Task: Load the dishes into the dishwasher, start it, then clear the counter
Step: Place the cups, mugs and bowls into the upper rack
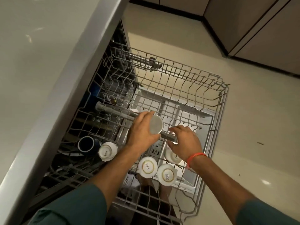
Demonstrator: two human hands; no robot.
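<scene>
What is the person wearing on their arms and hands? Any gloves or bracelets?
No gloves: both hands are bare. The left hand and the right hand come out of dark green sleeves that are pushed up, leaving the forearms uncovered. On the right wrist there is a thin orange-red thread band with a short loose end hanging from it. I see no rings or watch.

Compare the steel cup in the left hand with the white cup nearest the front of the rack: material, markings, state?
The steel cup is plain grey metal with a bare base; the white cup is ceramic-looking with a gold ring and printed lettering on its base. The steel cup is gripped by the left hand above the rack; the white cup sits in the rack, untouched. Both show their bases to the camera.
</scene>
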